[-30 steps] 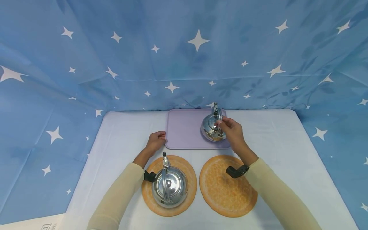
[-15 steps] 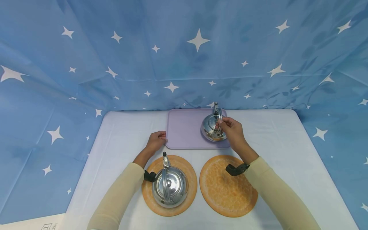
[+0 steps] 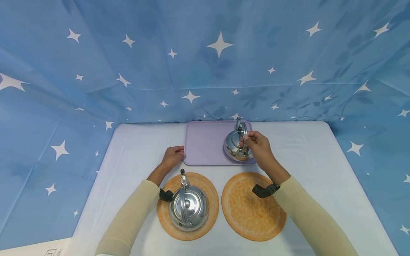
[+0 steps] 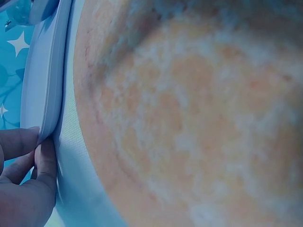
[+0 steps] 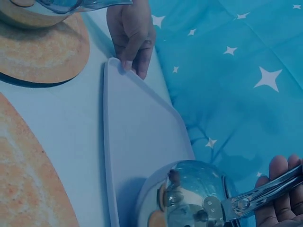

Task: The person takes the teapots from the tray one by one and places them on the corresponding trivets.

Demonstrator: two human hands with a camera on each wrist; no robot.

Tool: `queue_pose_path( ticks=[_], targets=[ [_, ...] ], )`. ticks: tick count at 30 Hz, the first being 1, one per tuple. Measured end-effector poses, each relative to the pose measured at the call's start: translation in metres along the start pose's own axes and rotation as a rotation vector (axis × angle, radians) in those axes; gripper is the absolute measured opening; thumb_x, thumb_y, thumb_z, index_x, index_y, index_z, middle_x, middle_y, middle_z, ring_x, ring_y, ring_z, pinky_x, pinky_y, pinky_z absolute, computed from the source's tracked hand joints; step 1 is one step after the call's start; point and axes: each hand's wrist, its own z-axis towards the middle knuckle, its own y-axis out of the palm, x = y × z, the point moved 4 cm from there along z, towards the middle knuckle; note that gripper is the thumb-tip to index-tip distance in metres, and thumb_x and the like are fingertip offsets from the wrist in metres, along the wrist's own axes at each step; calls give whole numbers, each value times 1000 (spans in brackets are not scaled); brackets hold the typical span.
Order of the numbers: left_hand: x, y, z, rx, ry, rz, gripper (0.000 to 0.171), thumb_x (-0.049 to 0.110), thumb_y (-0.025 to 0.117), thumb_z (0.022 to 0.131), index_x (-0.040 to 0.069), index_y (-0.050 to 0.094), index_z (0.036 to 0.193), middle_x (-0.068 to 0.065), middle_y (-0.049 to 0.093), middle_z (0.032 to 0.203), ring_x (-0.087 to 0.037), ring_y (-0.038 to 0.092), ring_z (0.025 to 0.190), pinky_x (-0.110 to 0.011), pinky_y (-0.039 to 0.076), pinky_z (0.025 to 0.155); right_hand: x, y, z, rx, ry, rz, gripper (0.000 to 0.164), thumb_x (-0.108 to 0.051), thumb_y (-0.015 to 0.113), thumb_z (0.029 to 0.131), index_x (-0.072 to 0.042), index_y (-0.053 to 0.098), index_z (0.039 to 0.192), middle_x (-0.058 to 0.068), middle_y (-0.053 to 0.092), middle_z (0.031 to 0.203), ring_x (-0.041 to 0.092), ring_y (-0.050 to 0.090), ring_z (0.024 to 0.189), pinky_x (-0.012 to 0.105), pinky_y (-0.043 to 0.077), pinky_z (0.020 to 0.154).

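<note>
My right hand [image 3: 260, 149] grips the raised handle of a shiny metal kettle [image 3: 232, 145], its spout pointing away. That kettle is over the right part of a lilac tray [image 3: 205, 142]; whether its base touches the tray I cannot tell. In the right wrist view, fingers curl round the handle of the kettle [image 5: 189, 194]. At the tray's near left corner, my left hand [image 3: 172, 157] pinches the rim. The left wrist view has the thumb on top of the tray [image 4: 42, 85] and other fingers beneath. A second metal kettle [image 3: 193, 204] stands near my left wrist.
Two round orange placemats lie in front of the tray. The second kettle stands on the left placemat [image 3: 211, 217]; my right wrist passes over the right placemat [image 3: 253, 217]. A white table [image 3: 307, 153] carries everything, with a blue starry cloth [image 3: 153, 67] behind and beside it.
The kettle in my right hand has shifted slightly toward me over the tray. My left hand keeps its pinch on the tray corner, and the second kettle stays put.
</note>
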Motion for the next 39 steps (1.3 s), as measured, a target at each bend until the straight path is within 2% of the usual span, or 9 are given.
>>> queue_pose_path(
  ticks=[6,10,14,22,29,33,39],
  targets=[
    [0,1,-1,-4,2,8,44,-4,61,89,-7,54,132,-18,60,114,-25,57,106,-31,50,91,-3,-3,-10,-30,0,6,32,-24,52,102,6,50,114,13,61,100,18,63,87,31,50,81],
    [0,1,-2,1,11,18,44,-4,61,89,-7,53,133,-18,60,115,-26,57,108,-31,50,91,-7,-4,-20,-64,-16,-4,30,-21,52,102,7,50,113,17,59,101,18,63,87,33,51,81],
    [0,1,-3,8,8,19,44,-4,60,89,-7,53,132,-19,61,115,-27,57,108,-32,50,92,-12,-4,-35,-101,-34,-12,28,-18,52,102,8,49,111,19,59,103,18,64,88,35,52,81],
    [0,1,-1,10,13,4,44,-4,61,88,-7,54,131,-18,61,114,-26,58,107,-31,50,91,-14,-9,-72,-157,-50,-33,29,-17,53,102,10,48,110,26,58,104,17,65,88,27,53,85],
    [1,0,0,10,8,25,44,-3,62,88,-7,54,131,-18,61,112,-24,58,103,-30,50,89,-13,-12,-103,-149,-59,-55,24,-13,53,101,10,49,106,21,61,100,17,66,89,25,53,84],
    [1,0,-1,6,3,27,44,-3,61,88,-7,54,131,-17,61,112,-25,58,104,-30,51,89,-13,-13,-121,-150,-80,-48,20,-8,51,101,12,48,105,22,62,97,17,66,88,24,53,84],
    [0,0,0,3,-1,18,44,-3,61,88,-7,54,132,-18,61,113,-25,58,105,-31,50,90,-6,-18,-144,-142,-45,-33,21,-9,53,101,12,48,105,25,62,96,19,66,88,25,53,84]
  ],
)
